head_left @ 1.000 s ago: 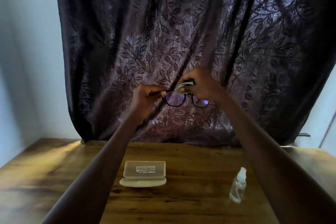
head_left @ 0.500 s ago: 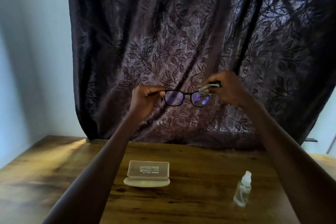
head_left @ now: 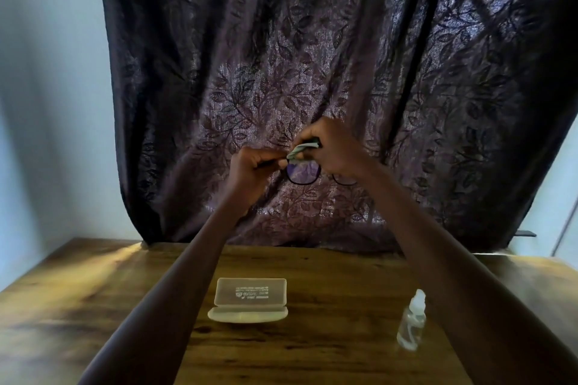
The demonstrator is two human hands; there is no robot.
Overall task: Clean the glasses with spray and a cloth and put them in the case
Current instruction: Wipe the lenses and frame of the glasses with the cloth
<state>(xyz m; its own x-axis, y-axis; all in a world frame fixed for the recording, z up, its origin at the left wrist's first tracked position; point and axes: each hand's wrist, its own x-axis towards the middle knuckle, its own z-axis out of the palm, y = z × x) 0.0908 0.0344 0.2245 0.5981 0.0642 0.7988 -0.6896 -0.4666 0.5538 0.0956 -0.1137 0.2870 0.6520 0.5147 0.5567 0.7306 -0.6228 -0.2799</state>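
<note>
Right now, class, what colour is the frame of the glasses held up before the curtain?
Black: the glasses have a dark frame, seen only in the head view.

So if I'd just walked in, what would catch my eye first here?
Probably the two hands raised in front of the dark leaf-patterned curtain: the left hand grips one end of black-framed glasses, while the right hand presses a pale green cloth along their top edge. Below, on the wooden table, an open translucent case sits centrally, with a small clear spray bottle standing to its right.
</note>
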